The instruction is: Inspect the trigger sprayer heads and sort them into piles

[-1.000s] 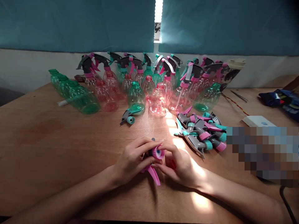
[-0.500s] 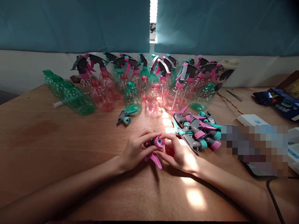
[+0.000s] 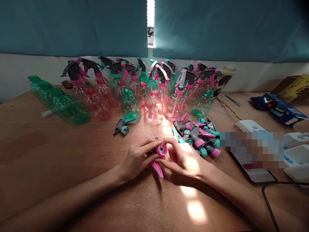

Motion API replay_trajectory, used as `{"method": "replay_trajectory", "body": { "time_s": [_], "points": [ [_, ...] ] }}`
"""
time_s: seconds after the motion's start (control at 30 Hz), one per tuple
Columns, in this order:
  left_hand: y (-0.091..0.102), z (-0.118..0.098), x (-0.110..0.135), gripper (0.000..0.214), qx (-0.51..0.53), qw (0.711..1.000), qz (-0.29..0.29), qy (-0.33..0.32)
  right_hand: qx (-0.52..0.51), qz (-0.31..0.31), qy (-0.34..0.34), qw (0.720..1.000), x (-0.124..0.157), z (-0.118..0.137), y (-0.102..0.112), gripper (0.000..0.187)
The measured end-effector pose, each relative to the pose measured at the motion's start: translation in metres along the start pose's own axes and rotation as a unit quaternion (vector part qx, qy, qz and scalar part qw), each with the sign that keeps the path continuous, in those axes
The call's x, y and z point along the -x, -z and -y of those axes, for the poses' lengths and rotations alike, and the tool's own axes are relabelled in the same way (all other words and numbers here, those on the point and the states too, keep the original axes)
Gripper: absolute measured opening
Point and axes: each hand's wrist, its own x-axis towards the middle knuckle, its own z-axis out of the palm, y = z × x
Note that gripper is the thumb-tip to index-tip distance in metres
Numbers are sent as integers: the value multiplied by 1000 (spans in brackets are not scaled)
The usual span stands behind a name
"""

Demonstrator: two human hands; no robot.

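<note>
just left of a heap of loose trigger sprayer heads (image 3: pixel 196 138), the left hand (image 3: pixel 136 160) and the right hand (image 3: pixel 184 158) are both gripping a pink-collared trigger sprayer head (image 3: pixel 160 150) closely between their fingers.

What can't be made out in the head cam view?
Head view:
- spray head: body hidden by the left hand and right hand
- back-row bottles: lower parts hidden by the front bottles
- pixelated patch: blurred, contents unreadable
- cardboard box: cut off by the right edge
</note>
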Motion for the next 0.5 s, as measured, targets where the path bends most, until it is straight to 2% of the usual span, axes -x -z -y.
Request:
{"method": "replay_trajectory", "body": {
  "time_s": [0.3, 0.5],
  "points": [
    [-1, 1, 3, 29, -5, 1000, -12, -19, 73, -50, 84, 993, -1, -9, -5, 36],
    [-3, 0, 2, 23, 10, 999, -8, -47, 43, -44, 92, 994, 4, -10, -8, 35]
  ]
}}
